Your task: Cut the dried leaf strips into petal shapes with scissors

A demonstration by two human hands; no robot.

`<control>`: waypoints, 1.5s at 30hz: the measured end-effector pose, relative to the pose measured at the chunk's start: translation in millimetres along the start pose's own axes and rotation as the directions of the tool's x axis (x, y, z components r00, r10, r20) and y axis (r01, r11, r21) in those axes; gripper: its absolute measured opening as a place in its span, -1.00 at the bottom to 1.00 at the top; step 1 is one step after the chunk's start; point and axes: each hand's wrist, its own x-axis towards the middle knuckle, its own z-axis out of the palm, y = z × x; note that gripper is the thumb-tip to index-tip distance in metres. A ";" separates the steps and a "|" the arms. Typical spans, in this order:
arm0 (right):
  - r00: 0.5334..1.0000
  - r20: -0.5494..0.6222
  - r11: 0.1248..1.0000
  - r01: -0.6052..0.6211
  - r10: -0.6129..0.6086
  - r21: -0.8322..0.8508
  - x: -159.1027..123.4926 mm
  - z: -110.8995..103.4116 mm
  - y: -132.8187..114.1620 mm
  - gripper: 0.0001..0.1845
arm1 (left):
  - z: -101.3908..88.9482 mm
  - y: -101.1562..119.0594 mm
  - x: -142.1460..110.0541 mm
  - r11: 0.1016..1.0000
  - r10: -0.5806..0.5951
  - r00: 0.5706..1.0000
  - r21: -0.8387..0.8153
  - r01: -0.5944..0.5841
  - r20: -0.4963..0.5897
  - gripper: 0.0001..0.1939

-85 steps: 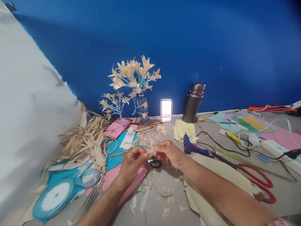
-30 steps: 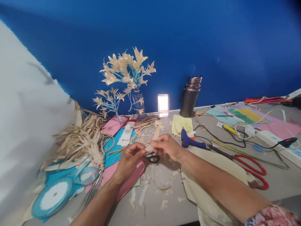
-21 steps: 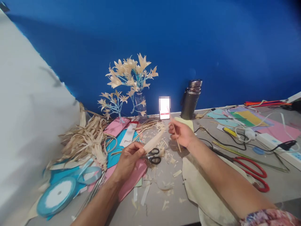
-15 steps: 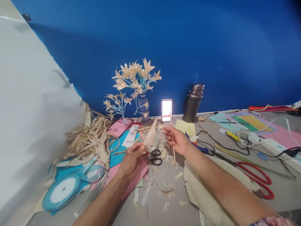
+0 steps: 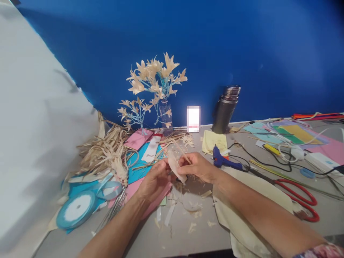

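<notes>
Dried husks lie bundled at left; beyond, husk flowers stand fully shaped. The left hand curls, its grip unclear, beside a loose, flat husk piece. The right hand pinches this, plus a thin stick. Rightward rests a glue gun.

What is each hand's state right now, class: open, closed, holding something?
Left hand: loosely curled at the pale strip; whether it grips it cannot be told.
Right hand: closed, holding the pale strip and a thin stick.
</notes>
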 end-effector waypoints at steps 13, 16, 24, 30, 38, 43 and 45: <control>0.998 0.007 0.966 0.057 -0.057 -0.252 -3.5 -24.1 -16.2 -0.82 | -14.8 20.5 7.1 0.903 0.403 0.779 0.345 -0.254 -0.480 -0.75; 0.994 0.112 0.935 0.050 -0.011 -0.350 -8.7 -28.5 -23.2 -0.84 | -11.1 26.8 -1.7 0.611 0.636 0.749 0.712 -0.345 -0.182 -0.71; 0.987 -0.056 0.931 0.124 -0.152 -0.344 -4.7 -24.2 -18.1 -0.70 | 0.7 15.6 -11.9 0.884 -0.018 0.996 0.466 -0.025 0.086 -0.78; 0.983 -0.165 0.966 0.033 -0.077 -0.257 7.9 -11.2 3.3 -0.46 | -6.2 15.0 -1.3 0.943 0.236 0.968 0.260 -0.206 -0.088 -0.73; 0.993 0.028 0.917 0.115 -0.113 -0.382 -1.7 10.6 1.3 -0.37 | -1.3 10.5 -2.8 0.823 0.262 0.955 0.550 -0.144 -0.142 -0.72; 0.988 -0.007 0.907 0.140 -0.155 -0.396 2.5 8.7 12.5 -0.30 | 2.6 8.6 -2.3 0.781 0.297 0.949 0.598 -0.179 -0.104 -0.75; 0.985 -0.009 0.905 0.157 -0.174 -0.396 3.2 9.2 14.3 -0.31 | 0.7 7.1 -1.2 0.763 0.313 0.948 0.611 -0.210 -0.065 -0.77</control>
